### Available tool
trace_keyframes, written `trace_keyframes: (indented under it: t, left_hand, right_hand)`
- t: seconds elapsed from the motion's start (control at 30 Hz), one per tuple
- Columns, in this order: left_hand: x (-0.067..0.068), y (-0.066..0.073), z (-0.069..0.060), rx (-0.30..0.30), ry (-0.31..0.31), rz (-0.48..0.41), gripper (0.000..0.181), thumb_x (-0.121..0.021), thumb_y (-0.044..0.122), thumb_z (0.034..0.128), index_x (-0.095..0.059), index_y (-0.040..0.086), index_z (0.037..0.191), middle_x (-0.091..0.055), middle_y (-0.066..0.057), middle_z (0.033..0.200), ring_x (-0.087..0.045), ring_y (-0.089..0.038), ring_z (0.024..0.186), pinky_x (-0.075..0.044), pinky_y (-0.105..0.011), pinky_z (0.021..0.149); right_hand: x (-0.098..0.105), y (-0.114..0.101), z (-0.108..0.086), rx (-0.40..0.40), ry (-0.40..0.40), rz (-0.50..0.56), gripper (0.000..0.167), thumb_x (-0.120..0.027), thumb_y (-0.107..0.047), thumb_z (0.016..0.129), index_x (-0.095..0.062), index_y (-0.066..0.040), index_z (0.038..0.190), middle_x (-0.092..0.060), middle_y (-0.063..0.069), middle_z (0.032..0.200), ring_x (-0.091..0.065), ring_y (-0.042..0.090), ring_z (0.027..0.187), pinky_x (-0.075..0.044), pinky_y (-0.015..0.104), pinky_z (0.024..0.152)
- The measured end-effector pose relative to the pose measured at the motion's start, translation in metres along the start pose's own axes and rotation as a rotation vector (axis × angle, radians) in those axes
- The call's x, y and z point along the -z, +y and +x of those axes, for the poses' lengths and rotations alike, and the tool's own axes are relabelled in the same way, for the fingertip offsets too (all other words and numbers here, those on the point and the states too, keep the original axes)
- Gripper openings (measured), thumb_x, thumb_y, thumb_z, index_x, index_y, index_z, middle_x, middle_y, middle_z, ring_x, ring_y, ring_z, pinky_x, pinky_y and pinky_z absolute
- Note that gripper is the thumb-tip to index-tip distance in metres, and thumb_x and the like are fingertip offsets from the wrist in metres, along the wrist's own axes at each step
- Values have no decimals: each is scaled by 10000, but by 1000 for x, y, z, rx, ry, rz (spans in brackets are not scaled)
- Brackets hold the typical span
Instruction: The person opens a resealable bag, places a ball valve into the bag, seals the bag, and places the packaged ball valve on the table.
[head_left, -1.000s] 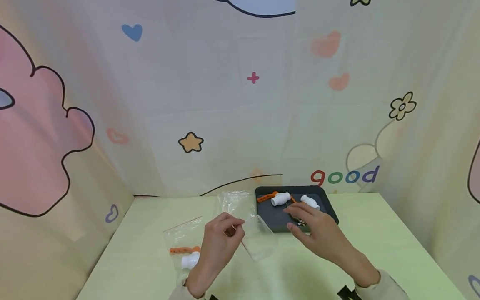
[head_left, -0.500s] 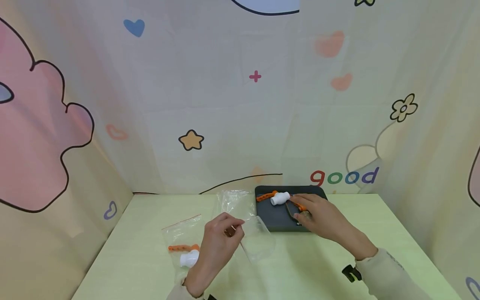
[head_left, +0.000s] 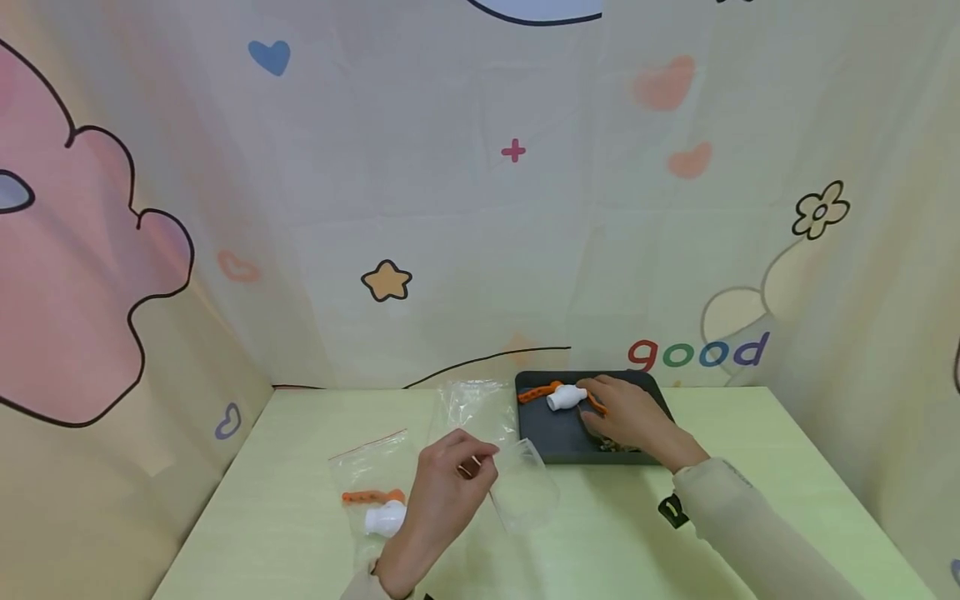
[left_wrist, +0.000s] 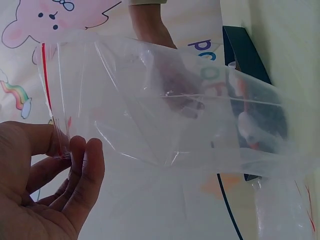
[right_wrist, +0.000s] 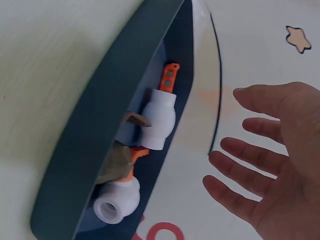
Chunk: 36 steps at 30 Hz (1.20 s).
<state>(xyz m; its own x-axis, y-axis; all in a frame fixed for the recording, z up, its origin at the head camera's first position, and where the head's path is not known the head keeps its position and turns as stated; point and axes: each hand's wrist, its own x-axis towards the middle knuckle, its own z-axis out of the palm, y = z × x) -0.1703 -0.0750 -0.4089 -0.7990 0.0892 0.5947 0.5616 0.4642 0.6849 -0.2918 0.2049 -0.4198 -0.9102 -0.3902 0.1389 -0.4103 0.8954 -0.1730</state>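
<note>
My left hand (head_left: 453,487) pinches a clear zip bag (left_wrist: 150,115) by its red-striped edge between thumb and fingers. The bag hangs out to the right of that hand. Over the right part of the dark grey tray (head_left: 547,446) is my right hand (head_left: 630,417). In the right wrist view its fingers (right_wrist: 240,170) are spread and hold nothing. Inside the tray lie a white ball valve (right_wrist: 159,120) with an orange handle (right_wrist: 169,77), a second white valve (right_wrist: 117,200) with orange beside it, and a brownish, metal-looking piece (right_wrist: 116,165), partly hidden by the tray wall.
On the table's left lies another clear zip bag (head_left: 367,454), with a white valve (head_left: 385,518) and orange handle (head_left: 371,497) in it. A further clear bag (head_left: 476,404) lies against the tray's left side. A printed cloth (head_left: 450,208) hangs behind the table.
My right hand has moved forward from the tray's near side and is now lower over its right part. The left hand keeps holding the bag in nearly the same place.
</note>
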Motion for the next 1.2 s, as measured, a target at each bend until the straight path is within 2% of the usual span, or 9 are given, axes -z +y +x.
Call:
trace_keyframes:
  t: [0.17,0.3,0.63,0.77,0.9,1.0,1.1,1.2]
  left_hand:
    - [-1,-2,0,-11,-5,10,214,-648,-68,780,-770,102,822,-613,63,702,-555,30,582,-518,-149,547]
    - [-2,-3,0,-21,-2,15,207,-650,-72,773,-767,91,819,-617,50,701,-554,24,580,-513,-142,544]
    - [-4,-3,-1,30,-28,5,191,-660,-51,786,-763,108,817,-621,69,715,-577,9,604,-524,-163,549]
    - [-4,-3,-2,33,-29,10,177,-664,-50,789,-763,94,820,-619,60,716,-581,1,606,-524,-164,551]
    - [-4,-3,-2,36,-35,9,189,-661,-47,793,-763,109,824,-616,63,718,-579,5,608,-525,-164,554]
    - [-3,-2,-2,35,-35,3,191,-658,-48,796,-764,109,827,-614,67,717,-579,5,607,-526,-166,551]
    - [-4,-3,-2,34,-30,-4,192,-657,-50,796,-764,106,829,-619,70,720,-579,8,607,-525,-168,545]
    - [-5,-4,-2,35,-27,-10,189,-658,-48,796,-763,107,828,-625,69,724,-579,7,612,-526,-170,544]
  right_hand:
    - [-15,7,15,-48,-45,21,515,-704,-275,899,-567,-69,1350,-616,177,1297,-606,371,1157,-503,552,962]
    - [-26,10,26,-71,-48,36,498,-713,-247,891,-580,-48,1327,-627,181,1271,-605,371,1146,-499,547,970]
    - [-57,18,50,-184,-119,29,460,-728,-187,880,-604,-23,1291,-657,171,1234,-605,358,1142,-483,541,1000]
    - [-63,21,54,-223,-142,59,410,-723,-149,871,-624,3,1239,-688,160,1148,-639,303,991,-524,492,935]
    - [-68,26,55,-254,-175,74,332,-704,-109,852,-641,18,1153,-690,135,1007,-582,239,810,-522,408,785]
    - [-70,28,55,-254,-193,73,315,-695,-101,850,-636,21,1134,-676,126,971,-567,229,795,-497,390,749]
    - [-71,24,53,-240,-198,73,330,-703,-126,867,-631,13,1156,-681,124,993,-587,227,824,-510,402,778]
    - [-73,17,49,-190,-174,60,327,-727,-143,863,-637,-8,1146,-687,127,1019,-627,243,882,-528,440,818]
